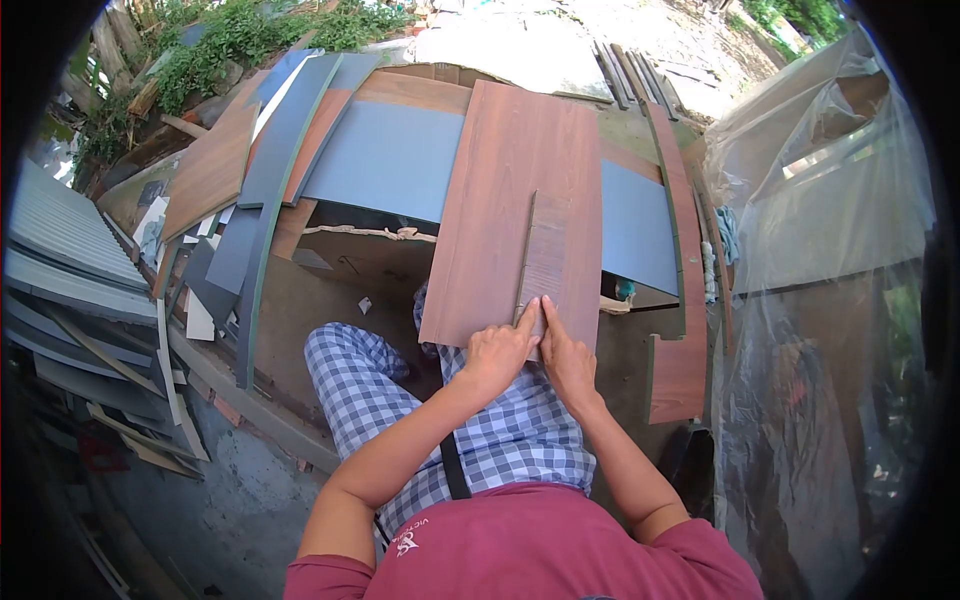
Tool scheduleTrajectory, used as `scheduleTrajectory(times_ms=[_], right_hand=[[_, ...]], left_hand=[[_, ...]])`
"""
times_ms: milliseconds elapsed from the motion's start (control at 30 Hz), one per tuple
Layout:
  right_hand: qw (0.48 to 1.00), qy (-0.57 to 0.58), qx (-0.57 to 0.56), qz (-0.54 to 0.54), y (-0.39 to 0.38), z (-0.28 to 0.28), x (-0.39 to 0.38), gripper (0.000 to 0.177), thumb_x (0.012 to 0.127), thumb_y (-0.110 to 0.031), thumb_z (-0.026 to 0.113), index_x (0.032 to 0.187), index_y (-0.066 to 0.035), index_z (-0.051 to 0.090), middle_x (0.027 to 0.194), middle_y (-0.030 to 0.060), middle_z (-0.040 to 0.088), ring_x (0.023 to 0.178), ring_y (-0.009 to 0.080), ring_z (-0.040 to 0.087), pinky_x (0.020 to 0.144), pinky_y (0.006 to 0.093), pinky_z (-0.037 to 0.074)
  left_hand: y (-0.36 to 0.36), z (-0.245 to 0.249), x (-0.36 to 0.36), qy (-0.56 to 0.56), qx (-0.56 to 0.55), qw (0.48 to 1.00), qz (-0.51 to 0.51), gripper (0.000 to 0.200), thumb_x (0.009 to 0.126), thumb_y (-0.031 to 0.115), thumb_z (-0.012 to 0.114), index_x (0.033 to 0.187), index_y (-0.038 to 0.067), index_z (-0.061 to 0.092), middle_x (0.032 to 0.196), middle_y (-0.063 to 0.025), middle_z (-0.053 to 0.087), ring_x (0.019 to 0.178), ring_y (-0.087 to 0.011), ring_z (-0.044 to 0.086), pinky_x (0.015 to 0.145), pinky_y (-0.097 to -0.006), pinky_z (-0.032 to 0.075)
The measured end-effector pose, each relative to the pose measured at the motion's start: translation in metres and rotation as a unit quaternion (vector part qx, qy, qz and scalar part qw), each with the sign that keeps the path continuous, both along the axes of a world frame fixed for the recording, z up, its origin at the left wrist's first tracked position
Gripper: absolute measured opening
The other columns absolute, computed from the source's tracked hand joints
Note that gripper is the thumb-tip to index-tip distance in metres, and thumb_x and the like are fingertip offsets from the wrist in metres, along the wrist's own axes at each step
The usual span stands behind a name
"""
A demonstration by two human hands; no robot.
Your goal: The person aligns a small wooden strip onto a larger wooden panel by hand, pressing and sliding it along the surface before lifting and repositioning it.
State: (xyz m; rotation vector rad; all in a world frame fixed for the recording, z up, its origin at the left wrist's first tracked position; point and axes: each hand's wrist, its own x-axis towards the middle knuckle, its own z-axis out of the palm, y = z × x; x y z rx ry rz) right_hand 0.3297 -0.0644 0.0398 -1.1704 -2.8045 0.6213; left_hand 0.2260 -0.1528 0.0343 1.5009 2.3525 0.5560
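A large brown wood-grain panel (pixel 500 180) slopes away from my lap, its near end by my knees. On top of it lies a narrow brown wooden strip (pixel 545 240), lengthwise and slightly tilted. At the strip's near end, my left hand (pixel 500 352) grips from the left, with the index finger stretched along the surface and the other fingers curled. My right hand (pixel 567 365) holds the same end from the right, its index fingertip close to the left one. Both thumbs are mostly hidden.
Blue-grey boards (pixel 390 155) lie beneath the panel. Several long offcuts (pixel 285 190) lean at the left, near stacked grey sheets (pixel 70 245). A notched brown board (pixel 680 370) stands at the right, beside hanging clear plastic sheeting (pixel 820 300).
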Motion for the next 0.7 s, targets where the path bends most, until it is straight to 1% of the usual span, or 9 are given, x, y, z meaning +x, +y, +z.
scheduleTrajectory(times_ms=[67,200,233,300,533,600,700], right_hand=[[1.000,0.005,-0.005,0.007,-0.006,-0.002,-0.005,0.051,0.087,-0.023,0.047,0.136,-0.024,0.033,0.059,0.0199,0.059,0.055,0.0375,0.060,0.054,0.0486,0.048],[1.000,-0.006,-0.021,0.014,0.002,-0.002,-0.029,0.051,0.086,-0.023,0.047,0.136,-0.025,0.034,0.059,0.0195,0.059,0.056,0.0370,0.061,0.054,0.0479,0.048],[1.000,-0.005,-0.020,0.016,0.007,-0.004,-0.036,0.049,0.088,-0.023,0.046,0.135,-0.025,0.035,0.062,0.0203,0.060,0.058,0.0378,0.060,0.055,0.0486,0.048],[1.000,-0.005,-0.025,0.015,0.019,-0.004,-0.050,0.047,0.089,-0.024,0.044,0.135,-0.025,0.035,0.064,0.0211,0.060,0.059,0.0387,0.060,0.056,0.0493,0.047],[0.999,0.024,-0.020,-0.015,0.076,-0.011,-0.093,0.044,0.089,-0.027,0.043,0.132,-0.028,0.038,0.070,0.0214,0.062,0.068,0.0387,0.062,0.062,0.0498,0.048],[0.999,0.031,-0.024,-0.026,0.093,-0.013,-0.103,0.043,0.089,-0.027,0.042,0.132,-0.028,0.039,0.071,0.0213,0.062,0.069,0.0388,0.062,0.063,0.0498,0.048],[0.998,0.051,-0.029,-0.037,0.117,-0.016,-0.118,0.041,0.089,-0.028,0.042,0.131,-0.028,0.041,0.073,0.0208,0.063,0.071,0.0385,0.062,0.065,0.0491,0.048]], left_hand=[[-0.006,0.003,-0.008,0.005,-0.003,1.000,-0.003,0.053,0.086,0.031,0.053,0.133,0.011,0.037,0.065,-0.0143,0.062,0.061,-0.0321,0.062,0.053,-0.0427,0.049],[-0.001,0.003,-0.029,-0.003,-0.009,1.000,0.012,0.052,0.087,0.030,0.053,0.132,0.010,0.037,0.063,-0.0152,0.061,0.059,-0.0329,0.062,0.054,-0.0438,0.049],[0.004,0.001,-0.034,-0.002,-0.013,1.000,0.011,0.052,0.087,0.030,0.053,0.132,0.010,0.037,0.063,-0.0152,0.061,0.059,-0.0329,0.062,0.054,-0.0438,0.049],[0.016,-0.002,-0.045,0.013,-0.017,0.999,0.031,0.051,0.087,0.030,0.052,0.133,0.012,0.037,0.064,-0.0164,0.062,0.061,-0.0337,0.062,0.055,-0.0445,0.049],[0.081,-0.001,-0.084,0.041,-0.029,0.998,0.036,0.050,0.089,0.031,0.049,0.134,0.014,0.036,0.067,-0.0192,0.062,0.064,-0.0374,0.062,0.059,-0.0475,0.049],[0.101,0.000,-0.094,0.035,-0.086,0.995,0.044,0.051,0.090,0.036,0.045,0.136,0.018,0.033,0.077,-0.0195,0.065,0.074,-0.0370,0.064,0.066,-0.0471,0.049],[0.128,0.001,-0.107,0.048,-0.101,0.992,0.052,0.051,0.090,0.036,0.044,0.136,0.019,0.032,0.080,-0.0196,0.065,0.077,-0.0365,0.064,0.068,-0.0464,0.049]])
